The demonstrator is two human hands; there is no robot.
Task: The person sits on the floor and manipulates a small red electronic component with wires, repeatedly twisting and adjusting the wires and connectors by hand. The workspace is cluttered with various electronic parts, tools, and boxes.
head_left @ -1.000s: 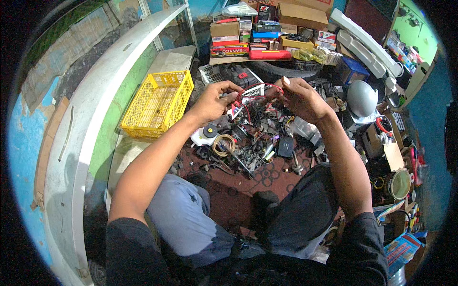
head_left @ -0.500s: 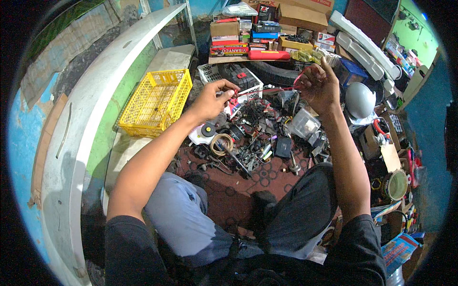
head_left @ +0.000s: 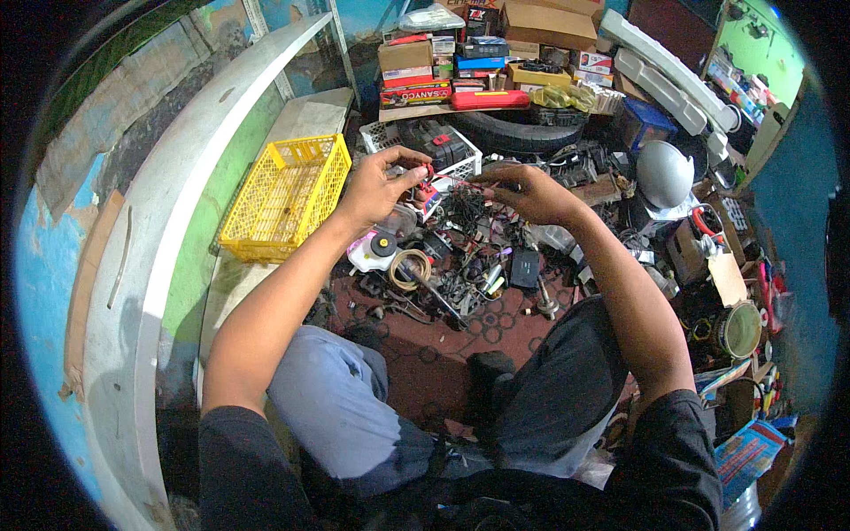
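Note:
Raised over a heap of parts, my left hand (head_left: pixel 381 188) pinches the end of a thin red wire between thumb and fingers. A small red piece (head_left: pixel 430 170) shows at those fingertips; its exact kind is too small to tell. The wire (head_left: pixel 456 180) spans the short gap to my right hand (head_left: pixel 531 195), whose fingers close on it from the other side. Below both hands lies a tangle of dark cables (head_left: pixel 469 211). A white reservoir with a black cap (head_left: pixel 382 245) and a roll of tan tape (head_left: pixel 410 269) sit below my left hand.
A yellow plastic crate (head_left: pixel 288 199) stands to the left. Behind are a white crate (head_left: pixel 465 164), a black tyre (head_left: pixel 513 133) and stacked boxes (head_left: pixel 416 75). A silver helmet (head_left: pixel 666 174) is at the right. A black box (head_left: pixel 524 268) lies on the red patterned mat (head_left: pixel 425 341).
My right hand has come down and leftward, closer to my left hand, so the red wire between them spans a shorter gap. My left hand keeps its pinch and has shifted slightly left.

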